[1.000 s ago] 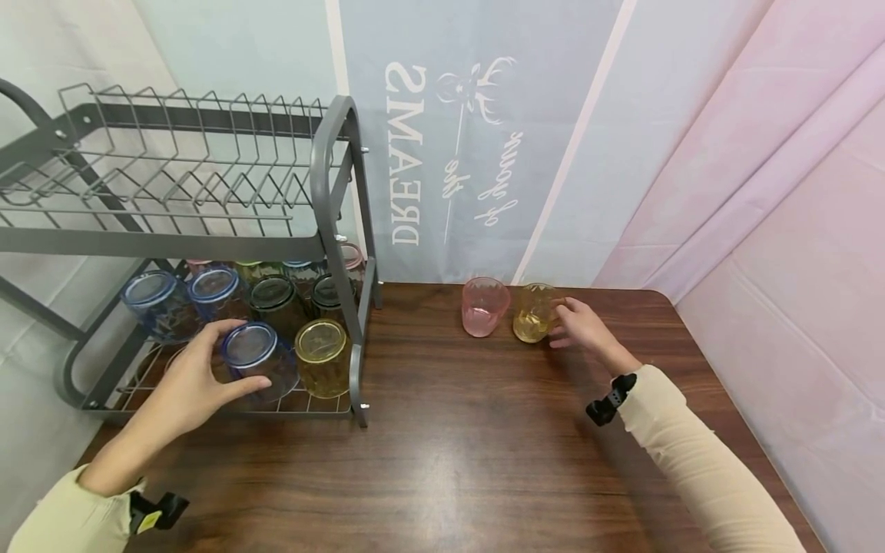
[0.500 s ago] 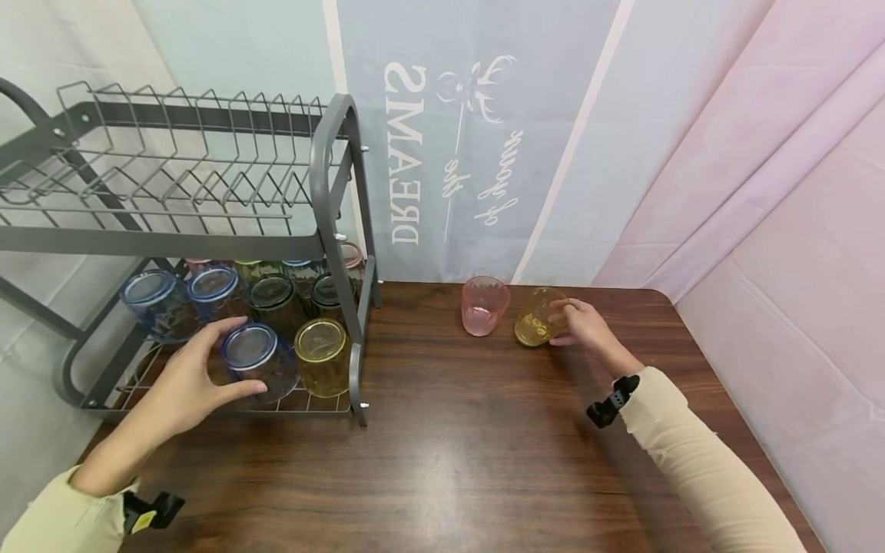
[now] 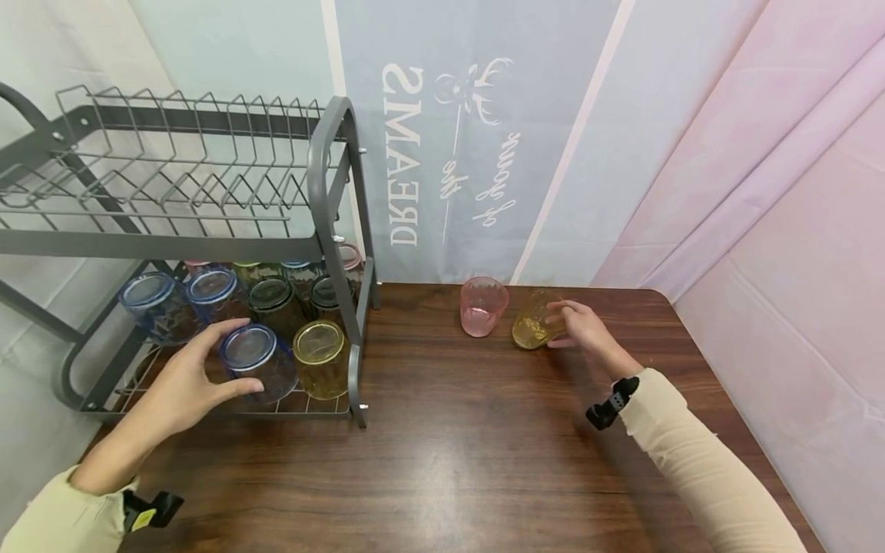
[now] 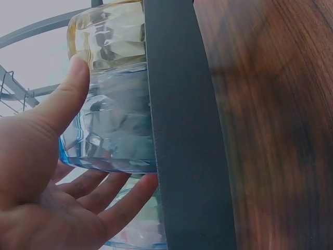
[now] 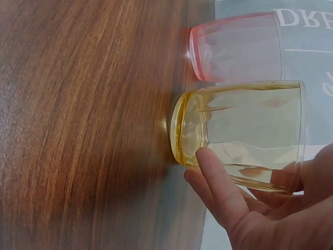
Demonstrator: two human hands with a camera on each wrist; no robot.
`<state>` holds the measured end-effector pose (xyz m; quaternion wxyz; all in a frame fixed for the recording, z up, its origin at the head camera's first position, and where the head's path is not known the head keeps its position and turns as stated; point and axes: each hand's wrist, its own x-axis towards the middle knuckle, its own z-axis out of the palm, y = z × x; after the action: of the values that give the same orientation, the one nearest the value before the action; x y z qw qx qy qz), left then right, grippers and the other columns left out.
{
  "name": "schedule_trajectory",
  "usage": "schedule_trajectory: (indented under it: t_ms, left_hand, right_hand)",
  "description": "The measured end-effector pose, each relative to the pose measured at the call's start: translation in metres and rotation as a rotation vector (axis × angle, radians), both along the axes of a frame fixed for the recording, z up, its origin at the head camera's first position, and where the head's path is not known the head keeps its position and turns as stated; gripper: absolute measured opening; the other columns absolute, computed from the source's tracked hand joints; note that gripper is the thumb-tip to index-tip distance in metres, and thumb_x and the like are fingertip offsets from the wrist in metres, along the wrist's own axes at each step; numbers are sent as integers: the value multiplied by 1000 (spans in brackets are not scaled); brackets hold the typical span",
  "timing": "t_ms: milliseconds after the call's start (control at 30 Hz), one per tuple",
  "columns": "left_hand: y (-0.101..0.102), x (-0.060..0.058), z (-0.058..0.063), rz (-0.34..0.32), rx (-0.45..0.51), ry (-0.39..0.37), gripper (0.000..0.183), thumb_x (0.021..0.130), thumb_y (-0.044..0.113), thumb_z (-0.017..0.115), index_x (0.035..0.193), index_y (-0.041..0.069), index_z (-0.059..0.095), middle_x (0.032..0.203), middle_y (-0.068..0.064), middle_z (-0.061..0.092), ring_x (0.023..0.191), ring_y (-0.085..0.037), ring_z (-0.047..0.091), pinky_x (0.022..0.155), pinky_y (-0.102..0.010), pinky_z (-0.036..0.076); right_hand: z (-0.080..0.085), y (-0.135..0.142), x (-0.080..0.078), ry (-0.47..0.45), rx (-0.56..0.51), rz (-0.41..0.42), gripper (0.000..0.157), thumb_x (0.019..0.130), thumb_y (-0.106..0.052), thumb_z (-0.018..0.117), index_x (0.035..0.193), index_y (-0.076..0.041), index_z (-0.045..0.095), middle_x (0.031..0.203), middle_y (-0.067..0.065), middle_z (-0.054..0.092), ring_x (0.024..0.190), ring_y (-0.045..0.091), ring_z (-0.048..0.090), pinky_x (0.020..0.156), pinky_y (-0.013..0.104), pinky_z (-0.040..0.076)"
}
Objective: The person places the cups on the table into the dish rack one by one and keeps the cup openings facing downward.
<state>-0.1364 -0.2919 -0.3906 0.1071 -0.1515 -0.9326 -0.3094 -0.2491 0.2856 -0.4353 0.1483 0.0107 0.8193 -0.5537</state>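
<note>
On the front left of the rack's lower tier, my left hand [image 3: 181, 380] curves its thumb and fingers around an upside-down blue-rimmed glass [image 3: 259, 365]. The left wrist view shows the thumb along one side of this glass [image 4: 112, 117] and fingertips at the other. Across the table, my right hand [image 3: 582, 329] grips a yellow drinking glass [image 3: 532, 326] by its right side. That yellow glass [image 5: 244, 125] leans toward the hand, mouth up, its base at or just above the tabletop. A pink glass [image 3: 483, 307] stands mouth up to its left.
A dark two-tier dish rack [image 3: 159, 247] takes up the left side, its upper wire tier above the left hand. Another yellow glass [image 3: 321, 361] sits upside down beside the blue-rimmed one, with several coloured glasses behind. Fabric [image 3: 442, 153] hangs behind the brown wooden table [image 3: 429, 461].
My right hand has taken hold of the yellow glass and tilted it from upright toward the right. The left hand stays almost still around the blue-rimmed glass.
</note>
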Motion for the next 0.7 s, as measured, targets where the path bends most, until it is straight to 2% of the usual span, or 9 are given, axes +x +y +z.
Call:
schedule_trajectory:
  t_ms: [233,400,667,700]
  left_hand:
    - [1,1,0,16,-7,17,93,68,14,95,145,-2,45,123,-28,57,97,-44,65,71,-10,43]
    - [2,0,0,20,-10,24,94,68,15,96,145,-2,46,124,-29,57,98,-45,64,71,-10,42]
    - [0,0,0,11,2,11,96,68,16,96,146,-3,44,127,-30,56,102,-45,62,73,-9,40]
    - [0,0,0,12,5,11,96,68,17,96,147,-3,43,128,-30,55,104,-45,61,75,-12,41]
  right_hand:
    - [5,-1,4,-3,-14,-8,53,107,-13,14,152,11,31,146,39,39,135,49,43,94,52,55]
    - [6,-1,5,11,-20,-14,53,107,-12,15,150,13,33,142,39,43,126,46,52,89,46,59]
    - [7,-4,9,10,-15,-17,52,108,-13,16,148,12,36,139,40,47,115,40,61,87,44,60]
    - [9,-4,10,10,-18,-16,52,108,-14,17,148,12,36,139,40,47,112,39,62,87,43,60]
